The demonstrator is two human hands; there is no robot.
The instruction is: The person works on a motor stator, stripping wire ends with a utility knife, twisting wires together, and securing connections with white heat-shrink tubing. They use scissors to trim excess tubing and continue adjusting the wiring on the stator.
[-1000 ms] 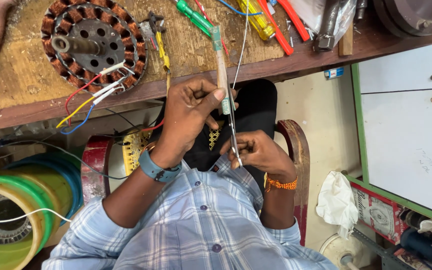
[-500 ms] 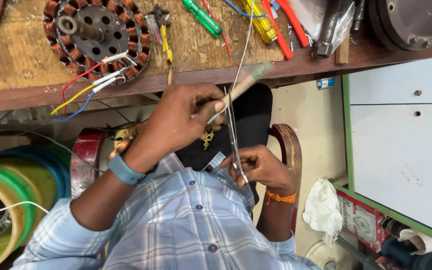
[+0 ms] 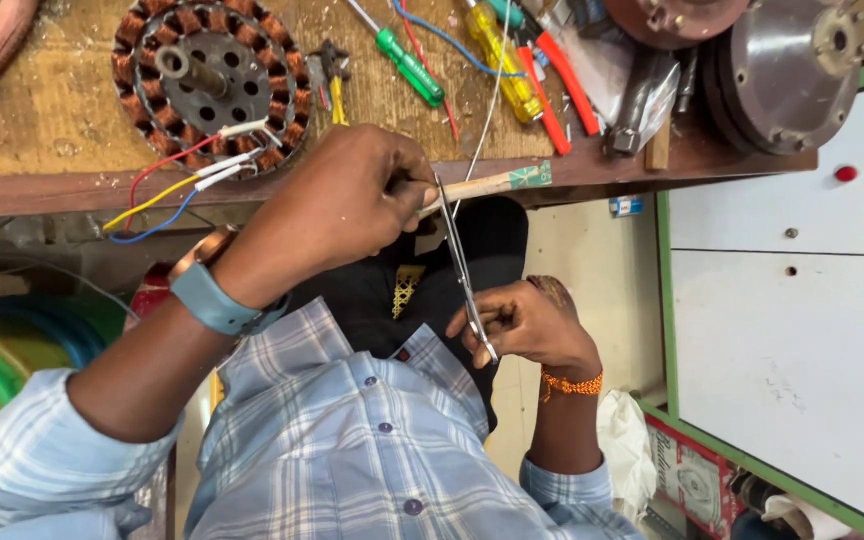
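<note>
Left hand (image 3: 337, 205): clenched round a wooden-handled tool (image 3: 497, 184).
Right hand (image 3: 527, 322): pinching a thin metal strip (image 3: 460, 262).
Bench (image 3: 42, 110): stator (image 3: 214, 82), screwdrivers (image 3: 407, 62).

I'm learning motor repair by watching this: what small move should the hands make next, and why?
Probably draw the wooden-handled tool in the left hand further along the thin strip, since the right hand pinches only its lower end and the tool crosses it near the top, leaving most of it unworked.
</note>
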